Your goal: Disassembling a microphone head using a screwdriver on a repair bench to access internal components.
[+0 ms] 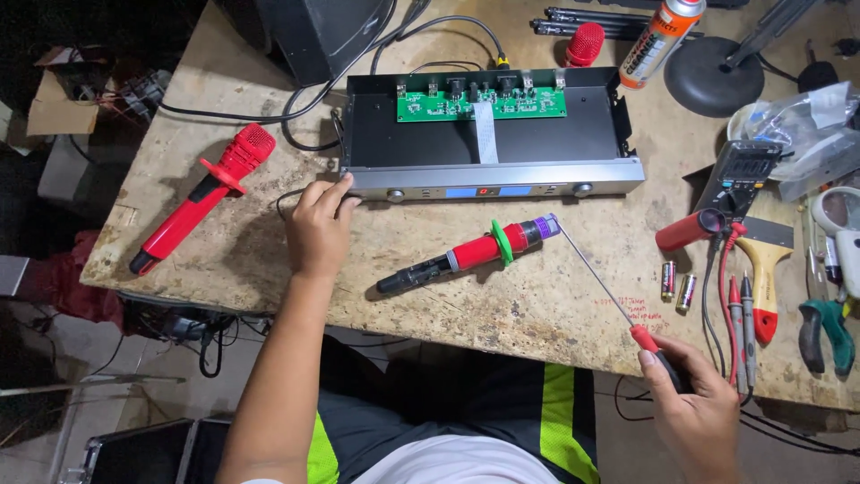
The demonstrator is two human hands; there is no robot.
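Two hands at an opened receiver unit on a stone-look tabletop.

The left hand rests with fingers bent on the front left corner of the open receiver unit, closed on nothing. The right hand, at about 4 o'clock from the unit, is clamped on the handle of a long screwdriver, whose thin shaft slants up toward 11 o'clock, its tip just beside the purple end of a dismantled microphone lying between the hands. A whole red microphone lies at 9 o'clock (well apart from the left hand). Two small batteries lie just right of the shaft.
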